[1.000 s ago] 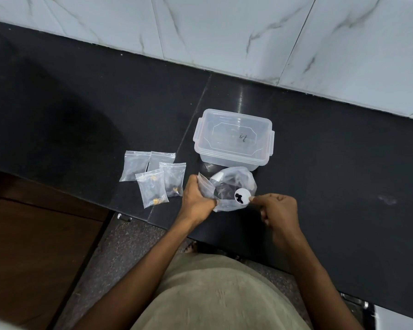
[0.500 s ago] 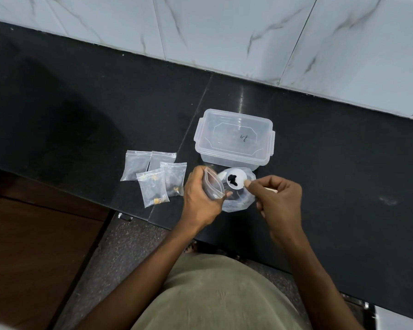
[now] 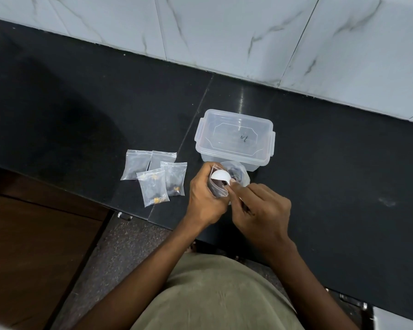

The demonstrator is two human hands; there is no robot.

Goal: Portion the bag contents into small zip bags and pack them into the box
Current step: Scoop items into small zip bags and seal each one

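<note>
My left hand (image 3: 204, 198) grips a small clear zip bag (image 3: 218, 190) with its mouth held open. My right hand (image 3: 260, 210) pinches the handle of a white spoon (image 3: 221, 177), whose bowl is tipped over the mouth of that small bag. Behind the hands lies the big clear bag (image 3: 239, 173) with dark contents, mostly hidden. A clear plastic box (image 3: 234, 139) with its lid on stands just beyond on the black counter. Several small zip bags (image 3: 155, 177) with dark and yellow bits lie to the left.
The black counter (image 3: 332, 163) runs along a white marble-tiled wall (image 3: 224, 32). Its front edge lies just under my hands, with a brown wooden cabinet (image 3: 34, 246) below at the left.
My right hand has lifted the spoon out of the big bag and carried it left to the small bag, turning the bowl over its mouth. My left hand has raised the small bag slightly.
</note>
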